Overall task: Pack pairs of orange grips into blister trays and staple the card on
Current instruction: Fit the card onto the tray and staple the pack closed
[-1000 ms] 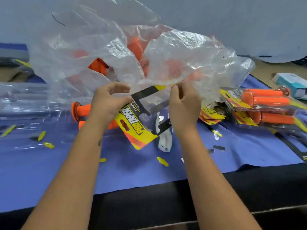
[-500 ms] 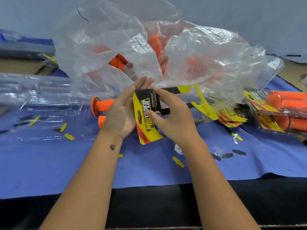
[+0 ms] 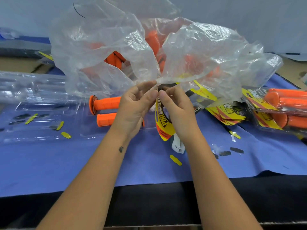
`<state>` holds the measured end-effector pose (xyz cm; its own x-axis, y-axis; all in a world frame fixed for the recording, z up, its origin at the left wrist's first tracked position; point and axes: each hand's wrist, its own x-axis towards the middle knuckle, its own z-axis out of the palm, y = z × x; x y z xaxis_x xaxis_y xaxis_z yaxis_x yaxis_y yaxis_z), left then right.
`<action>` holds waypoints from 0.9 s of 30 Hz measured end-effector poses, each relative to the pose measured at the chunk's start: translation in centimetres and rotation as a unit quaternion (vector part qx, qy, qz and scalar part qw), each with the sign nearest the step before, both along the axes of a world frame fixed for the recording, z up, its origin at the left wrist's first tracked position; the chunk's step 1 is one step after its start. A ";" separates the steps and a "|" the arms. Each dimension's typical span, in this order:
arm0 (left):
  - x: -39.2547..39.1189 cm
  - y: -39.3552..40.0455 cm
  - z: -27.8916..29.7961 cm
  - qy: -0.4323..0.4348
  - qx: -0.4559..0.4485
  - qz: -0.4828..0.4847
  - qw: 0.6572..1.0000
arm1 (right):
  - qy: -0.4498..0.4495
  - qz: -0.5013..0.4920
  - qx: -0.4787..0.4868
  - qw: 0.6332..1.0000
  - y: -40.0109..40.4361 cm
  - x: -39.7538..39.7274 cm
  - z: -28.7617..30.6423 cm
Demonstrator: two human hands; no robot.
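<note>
The card (image 3: 163,121) is a yellow and black printed header with "PRO TAPER" lettering in black on yellow, a red patch near its lower end and a black band at its top. It stands nearly on edge between the two hands, above the blue cloth (image 3: 83,163), with its upper end under the rim of the large clear plastic bag (image 3: 103,52).

Left hand (image 3: 134,110): fingers curled, thumb and forefinger tips brought together at the card's top edge, pinching it there. Right hand (image 3: 177,112): fingers curled likewise, thumb tip pressed to the same top edge, just beside the left thumb; the two thumbs nearly touch. Whether the bag's rim is caught in either pinch I cannot tell.

Two orange grips (image 3: 106,103) lie side by side in a clear blister tray (image 3: 49,117) left of the left hand, the upper one with a flanged end toward the left. More orange grips show through the bag behind.

To the right, a loose stack of the same cards (image 3: 227,115) lies on the cloth, and beyond it finished packs (image 3: 280,110) holding orange grips. A white stapler (image 3: 178,145) lies below the card, partly hidden by the right wrist. Small yellow and black punched scraps (image 3: 175,160) are scattered on the cloth.
</note>
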<state>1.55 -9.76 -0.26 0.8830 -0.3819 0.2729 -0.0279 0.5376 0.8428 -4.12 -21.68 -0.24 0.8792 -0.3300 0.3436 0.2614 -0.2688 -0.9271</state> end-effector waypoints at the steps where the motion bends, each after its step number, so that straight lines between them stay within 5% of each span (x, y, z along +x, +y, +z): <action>1: -0.1 -0.2 0.0 0.001 0.007 0.011 1.000 | -0.002 0.013 0.004 1.000 -0.1 0.0 0.0; 12: -1.2 -0.5 0.4 -0.103 0.098 0.013 0.990 | -0.002 0.053 0.166 0.985 -0.4 2.0 0.1; 20: -0.9 -0.3 0.3 -0.077 0.078 0.007 0.994 | -0.014 0.061 0.226 0.972 -0.7 2.0 -0.7; 24: -1.0 0.1 0.6 -0.090 0.146 0.084 0.982 | -0.017 0.037 0.195 0.980 -0.5 1.7 -0.5; 27: -1.4 0.1 0.3 -0.156 0.238 0.206 0.936 | -0.020 0.017 0.179 0.984 -0.5 1.4 -0.4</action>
